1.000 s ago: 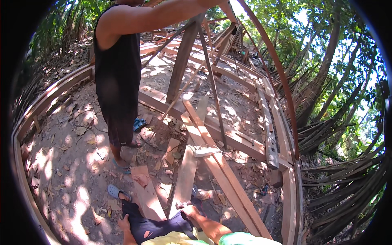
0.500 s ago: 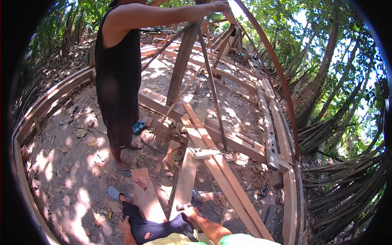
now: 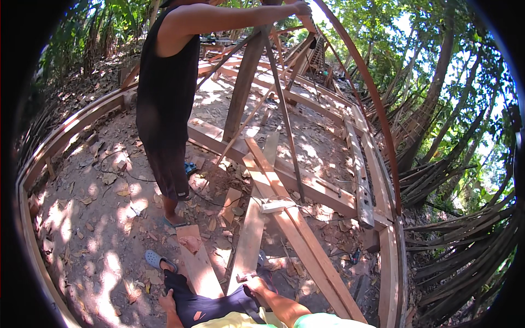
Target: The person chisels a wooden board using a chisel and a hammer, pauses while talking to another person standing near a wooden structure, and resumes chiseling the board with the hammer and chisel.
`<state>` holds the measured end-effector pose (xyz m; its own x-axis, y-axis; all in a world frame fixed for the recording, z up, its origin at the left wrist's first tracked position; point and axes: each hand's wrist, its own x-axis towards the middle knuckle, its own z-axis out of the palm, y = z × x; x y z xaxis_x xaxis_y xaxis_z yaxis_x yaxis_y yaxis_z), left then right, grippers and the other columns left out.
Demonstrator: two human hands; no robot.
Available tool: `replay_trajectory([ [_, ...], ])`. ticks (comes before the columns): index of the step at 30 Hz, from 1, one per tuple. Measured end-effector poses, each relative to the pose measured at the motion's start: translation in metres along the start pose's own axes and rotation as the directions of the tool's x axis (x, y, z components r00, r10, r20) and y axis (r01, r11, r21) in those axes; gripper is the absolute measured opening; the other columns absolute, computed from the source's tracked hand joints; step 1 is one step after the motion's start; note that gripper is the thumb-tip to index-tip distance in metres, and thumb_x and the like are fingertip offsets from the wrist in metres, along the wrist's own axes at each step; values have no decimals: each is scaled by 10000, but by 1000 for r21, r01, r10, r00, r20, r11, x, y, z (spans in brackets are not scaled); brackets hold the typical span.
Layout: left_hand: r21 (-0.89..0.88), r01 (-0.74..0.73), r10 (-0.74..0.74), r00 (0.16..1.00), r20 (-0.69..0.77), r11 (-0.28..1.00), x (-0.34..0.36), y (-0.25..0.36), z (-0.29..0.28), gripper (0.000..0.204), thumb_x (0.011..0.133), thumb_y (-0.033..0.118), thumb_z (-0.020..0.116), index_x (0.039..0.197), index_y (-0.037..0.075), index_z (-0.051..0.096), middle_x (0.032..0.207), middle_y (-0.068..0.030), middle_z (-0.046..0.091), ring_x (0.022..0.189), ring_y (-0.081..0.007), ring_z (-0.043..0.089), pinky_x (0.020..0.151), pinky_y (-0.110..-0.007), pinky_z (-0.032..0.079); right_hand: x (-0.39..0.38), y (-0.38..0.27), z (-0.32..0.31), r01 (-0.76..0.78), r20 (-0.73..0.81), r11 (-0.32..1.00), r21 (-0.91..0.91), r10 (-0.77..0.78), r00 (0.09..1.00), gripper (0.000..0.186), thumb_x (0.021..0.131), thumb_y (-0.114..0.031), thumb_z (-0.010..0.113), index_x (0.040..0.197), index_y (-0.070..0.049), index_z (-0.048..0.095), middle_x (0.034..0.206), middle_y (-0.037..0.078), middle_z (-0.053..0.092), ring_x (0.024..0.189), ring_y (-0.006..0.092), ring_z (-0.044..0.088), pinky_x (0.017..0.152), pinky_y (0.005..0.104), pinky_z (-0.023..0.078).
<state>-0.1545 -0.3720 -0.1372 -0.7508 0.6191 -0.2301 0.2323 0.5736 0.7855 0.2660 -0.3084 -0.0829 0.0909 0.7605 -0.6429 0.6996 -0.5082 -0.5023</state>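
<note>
My left hand (image 3: 167,302) rests against the side of my dark shorts (image 3: 205,309), its fingers laid loosely on the leg and nothing seen in them. By my other knee, my right hand (image 3: 255,285) is closed round a small brownish object that I cannot make out; part of it sticks out to the left, over a pale plank (image 3: 245,240). Between my legs lies a shorter board (image 3: 198,265) with a reddish patch near its far end. To the right, a long pair of timbers (image 3: 295,232) crosses over the plank, with a short whitish block (image 3: 277,206) on top.
A person in black (image 3: 168,93) stands ahead on the left, an arm stretched to the top of an upright post (image 3: 244,87). Slanting braces lean on it. A timber beam (image 3: 328,191) crosses behind the planks. Low frame rails (image 3: 387,273) run along both sides.
The standing person has shifted a little to the right, and the near foot has moved toward the short board's far end. Both my hands stay where they were.
</note>
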Motion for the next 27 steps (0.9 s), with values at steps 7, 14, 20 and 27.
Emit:
replay_trajectory([
  [7, 12, 72, -72, 997, 28, 997, 3, -9, 5, 514, 770, 312, 824, 1062, -90, 694, 999, -246, 729, 916, -398, 697, 866, -449, 512, 10, 8, 2, 37, 69, 995, -93, -31, 997, 453, 962, -429, 620, 1353, -212, 553, 1033, 99, 710, 548, 169, 653, 485, 343, 538],
  [14, 60, 72, -74, 997, 19, 996, -1, -3, 3, 531, 761, 312, 830, 1071, -97, 694, 1003, -252, 729, 917, -403, 698, 865, -453, 515, 9, 9, 2, -55, 102, 998, -33, 59, 993, 453, 964, -414, 615, 1354, -198, 537, 1034, 106, 698, 541, 178, 641, 480, 346, 529],
  [20, -8, 6, -6, 1000, -17, 1000, 0, -4, -5, 542, 760, 315, 829, 1071, -105, 689, 1002, -275, 721, 929, -420, 691, 870, -456, 513, 14, 5, 13, -3, 17, 1000, -12, 3, 1000, 352, 1010, -415, 564, 1284, -198, 606, 604, 31, 602, 409, 150, 525, 377, 323, 438],
  [27, -47, -77, 76, 997, -21, 996, -15, 20, -13, 500, 758, 304, 827, 1008, -111, 702, 971, -276, 724, 935, -434, 690, 879, -463, 505, 15, 17, 13, 33, 48, 999, -34, -31, 998, 422, 948, -461, 581, 1251, -168, 610, 997, 100, 739, 627, 189, 701, 584, 357, 586],
])
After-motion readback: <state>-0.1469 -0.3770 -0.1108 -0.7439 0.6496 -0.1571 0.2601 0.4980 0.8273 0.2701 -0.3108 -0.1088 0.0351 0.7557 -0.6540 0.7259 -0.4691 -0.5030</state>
